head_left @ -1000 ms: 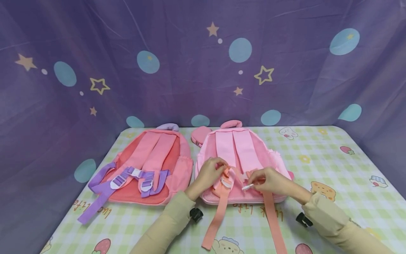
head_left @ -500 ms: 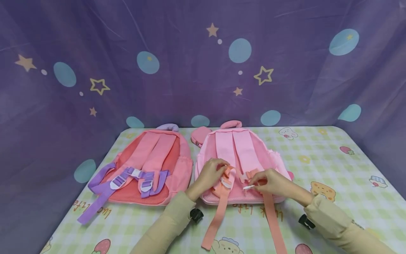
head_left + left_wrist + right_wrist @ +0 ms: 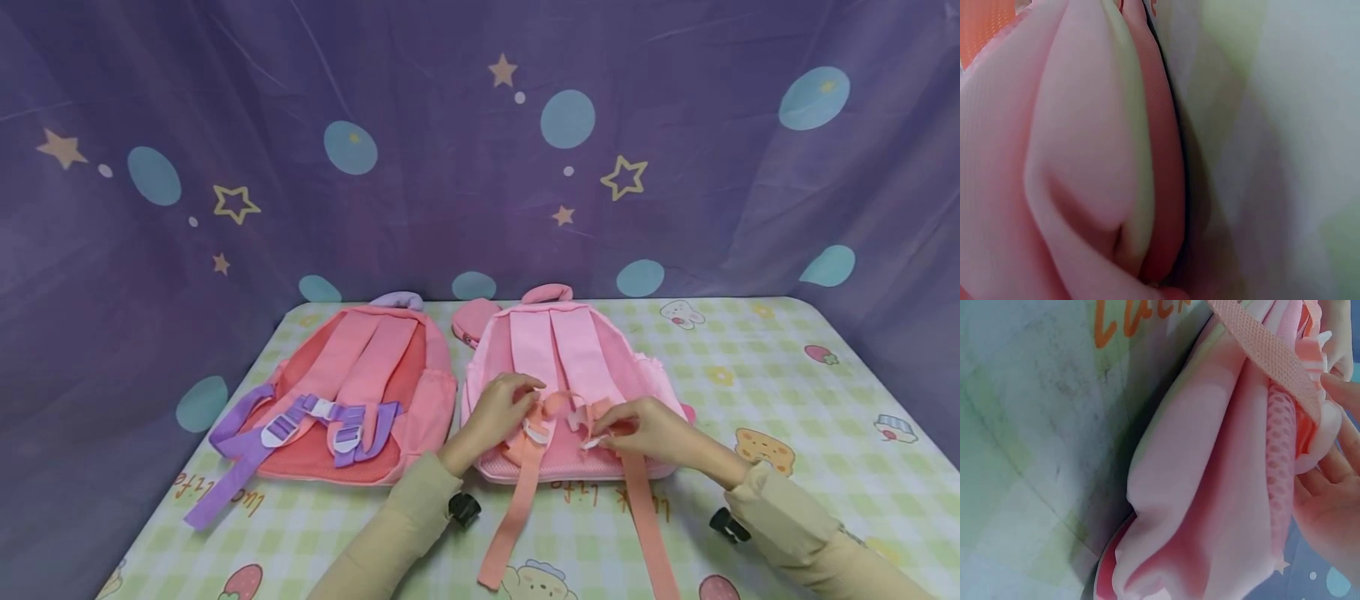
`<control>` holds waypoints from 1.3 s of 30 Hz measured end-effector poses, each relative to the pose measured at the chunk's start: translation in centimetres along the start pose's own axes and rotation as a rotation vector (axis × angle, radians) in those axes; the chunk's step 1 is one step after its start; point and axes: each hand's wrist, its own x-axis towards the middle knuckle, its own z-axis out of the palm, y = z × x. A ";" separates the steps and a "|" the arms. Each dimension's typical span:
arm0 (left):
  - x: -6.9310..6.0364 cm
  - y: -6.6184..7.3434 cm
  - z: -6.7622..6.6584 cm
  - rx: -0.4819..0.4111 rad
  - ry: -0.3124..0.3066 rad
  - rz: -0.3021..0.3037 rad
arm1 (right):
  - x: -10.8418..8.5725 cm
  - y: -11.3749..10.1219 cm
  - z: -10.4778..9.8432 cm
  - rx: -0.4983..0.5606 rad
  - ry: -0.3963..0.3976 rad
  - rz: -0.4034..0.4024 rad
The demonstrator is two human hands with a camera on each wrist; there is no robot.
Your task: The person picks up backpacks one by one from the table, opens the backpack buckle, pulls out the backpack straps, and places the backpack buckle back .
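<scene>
A pink backpack [image 3: 487, 367] lies with its shoulder straps upward. Over its lower left part, my left hand [image 3: 495, 417] pinches at an orange strap [image 3: 517, 500] near a white adjuster [image 3: 536, 432]. The exact contact of its fingertips is hidden. On the other side, my right hand [image 3: 645, 429] holds the right orange strap [image 3: 641, 517] beside a white plastic piece [image 3: 592, 442]. A pale buckle part [image 3: 576, 418] sits between the hands, under a thin arched orange strip. In the right wrist view, the right hand [image 3: 1329, 506] has thumb and fingers about the orange webbing [image 3: 1272, 359].
To the left lies a coral backpack [image 3: 300, 400] with purple straps [image 3: 232, 492]; its white buckle [image 3: 322, 408] is joined. A small pink pouch [image 3: 474, 319] stands behind, between the bags. Checked cloth [image 3: 825, 500] covers the table, and a purple curtain [image 3: 450, 208] hangs behind.
The orange strip between my hands has slipped from the left fingertips and now arches rightward, exposing the pale buckle part. My right hand has shifted slightly right with the white piece.
</scene>
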 end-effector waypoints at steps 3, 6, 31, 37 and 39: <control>-0.1 0.0 -0.1 -0.010 0.007 0.015 | -0.3 -0.2 -0.3 0.000 0.029 0.006; -0.4 0.2 -0.4 -0.025 -0.001 0.010 | -0.7 -0.3 -0.7 -0.005 0.059 0.014; -5.1 1.7 -3.1 0.177 -0.021 0.127 | -2.9 1.5 -2.6 -0.063 0.156 -0.125; -6.3 1.5 -3.3 0.300 -0.037 0.163 | -3.3 1.8 -2.6 -0.127 0.167 -0.103; -6.7 1.4 -3.4 0.311 -0.068 0.147 | -3.4 1.8 -2.6 -0.130 0.153 -0.088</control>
